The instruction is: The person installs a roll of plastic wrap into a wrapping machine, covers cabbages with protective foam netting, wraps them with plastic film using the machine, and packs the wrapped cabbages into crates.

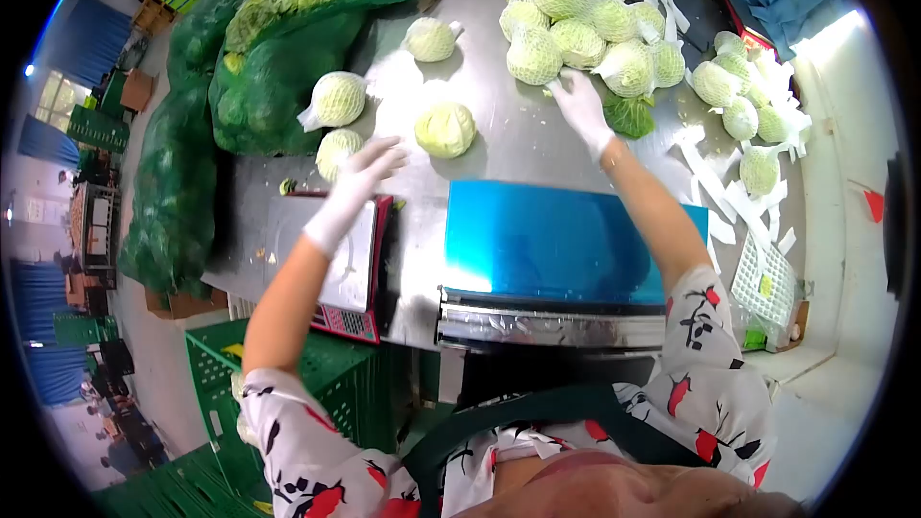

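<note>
The left hand (376, 165) is open near three netted cabbages (338, 99), the farthest's long axis running rightward to its tail (456, 29); the right hand (570, 86), at the cabbage pile (578, 34), has an unclear grip. One bare cabbage (445, 129) lies between on the surface (523, 139).

On the bench (537, 139), a scale (350, 254) sits left of a blocky machine (537, 240). Behind them, a loose cabbage (445, 129) lies between sacks (278, 101), left, and a cabbage heap (577, 43), right.

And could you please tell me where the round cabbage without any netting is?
In the head view, the unnetted cabbage lies just right of the left hand, beyond the blue panel.
</note>
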`<act>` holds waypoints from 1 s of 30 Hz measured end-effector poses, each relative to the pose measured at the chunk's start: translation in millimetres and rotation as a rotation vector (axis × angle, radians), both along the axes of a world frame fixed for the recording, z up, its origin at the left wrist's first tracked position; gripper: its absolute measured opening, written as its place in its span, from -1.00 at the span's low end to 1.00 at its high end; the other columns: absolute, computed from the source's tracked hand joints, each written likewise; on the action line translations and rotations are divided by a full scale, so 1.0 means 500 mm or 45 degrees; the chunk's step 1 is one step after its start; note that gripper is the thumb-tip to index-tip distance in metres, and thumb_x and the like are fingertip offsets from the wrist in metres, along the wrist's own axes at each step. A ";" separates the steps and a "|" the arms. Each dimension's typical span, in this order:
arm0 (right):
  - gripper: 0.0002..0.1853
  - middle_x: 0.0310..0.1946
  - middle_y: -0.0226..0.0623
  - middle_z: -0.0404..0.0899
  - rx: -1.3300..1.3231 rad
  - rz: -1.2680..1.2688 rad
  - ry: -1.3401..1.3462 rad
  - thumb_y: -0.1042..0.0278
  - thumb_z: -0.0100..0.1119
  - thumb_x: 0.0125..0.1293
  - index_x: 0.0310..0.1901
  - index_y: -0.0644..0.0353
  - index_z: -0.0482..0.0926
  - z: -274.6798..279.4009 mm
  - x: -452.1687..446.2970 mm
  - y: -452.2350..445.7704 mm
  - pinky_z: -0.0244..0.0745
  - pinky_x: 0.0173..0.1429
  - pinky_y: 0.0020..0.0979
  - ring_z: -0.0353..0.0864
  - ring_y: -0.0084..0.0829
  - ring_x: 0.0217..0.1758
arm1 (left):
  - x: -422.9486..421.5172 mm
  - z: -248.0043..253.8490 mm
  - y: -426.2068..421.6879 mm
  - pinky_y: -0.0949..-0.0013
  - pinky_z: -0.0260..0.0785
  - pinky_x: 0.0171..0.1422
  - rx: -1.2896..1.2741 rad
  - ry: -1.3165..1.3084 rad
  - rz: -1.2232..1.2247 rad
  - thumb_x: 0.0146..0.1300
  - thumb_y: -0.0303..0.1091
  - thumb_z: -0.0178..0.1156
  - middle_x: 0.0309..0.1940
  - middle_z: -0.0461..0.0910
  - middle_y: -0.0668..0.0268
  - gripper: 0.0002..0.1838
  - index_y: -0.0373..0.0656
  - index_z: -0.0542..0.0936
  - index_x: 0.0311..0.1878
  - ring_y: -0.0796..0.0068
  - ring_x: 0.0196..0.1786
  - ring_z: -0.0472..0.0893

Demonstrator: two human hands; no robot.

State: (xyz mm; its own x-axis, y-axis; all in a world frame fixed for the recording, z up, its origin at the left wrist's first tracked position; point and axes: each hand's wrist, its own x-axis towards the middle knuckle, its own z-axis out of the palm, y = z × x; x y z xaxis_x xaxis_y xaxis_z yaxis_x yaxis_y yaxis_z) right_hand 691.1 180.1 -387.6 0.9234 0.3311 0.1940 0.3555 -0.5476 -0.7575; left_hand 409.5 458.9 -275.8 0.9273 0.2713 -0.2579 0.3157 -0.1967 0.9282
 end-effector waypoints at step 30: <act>-0.22 0.33 -0.21 0.49 0.396 0.758 1.098 -0.28 0.05 0.46 0.49 0.14 0.30 0.170 -0.088 0.003 0.65 0.18 -0.32 0.56 -0.26 0.33 | 0.226 -0.084 -0.168 0.22 0.37 0.43 -0.751 -0.317 -0.007 0.40 -0.19 0.25 0.32 0.48 0.10 -0.33 -0.28 0.30 0.46 0.30 0.34 0.51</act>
State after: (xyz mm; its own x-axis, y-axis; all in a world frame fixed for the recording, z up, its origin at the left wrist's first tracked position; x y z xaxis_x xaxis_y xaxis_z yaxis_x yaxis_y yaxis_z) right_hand 647.2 181.5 -302.6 0.4973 0.8182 -0.2886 -0.2166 -0.2051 -0.9545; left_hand 522.3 374.9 -317.6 0.9796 0.1447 -0.1391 0.0772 0.3683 0.9265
